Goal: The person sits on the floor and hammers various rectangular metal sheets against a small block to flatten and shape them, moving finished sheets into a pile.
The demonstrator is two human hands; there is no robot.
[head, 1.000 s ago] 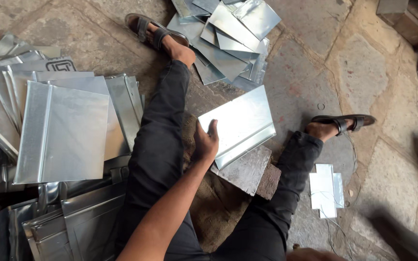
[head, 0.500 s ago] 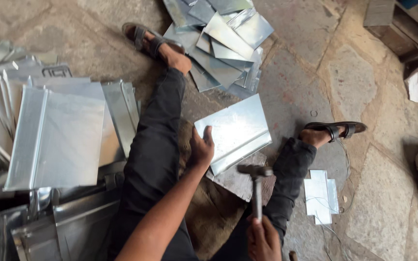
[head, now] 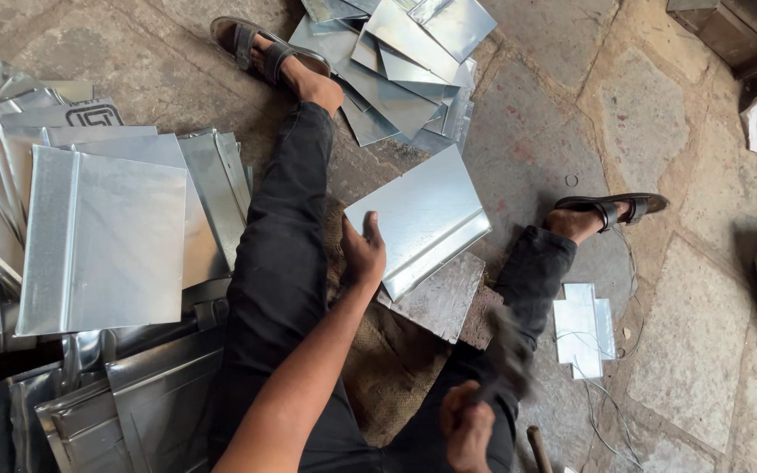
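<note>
Black trousers [head: 286, 263] are worn on both legs, creased at the knees. Dark strapped sandals are seen on the left foot [head: 265, 48] and the right foot [head: 611, 208]. The forearms are bare, with no sleeves, and no gloves are worn on the left hand [head: 363, 254] or the right hand [head: 469, 429].
</note>
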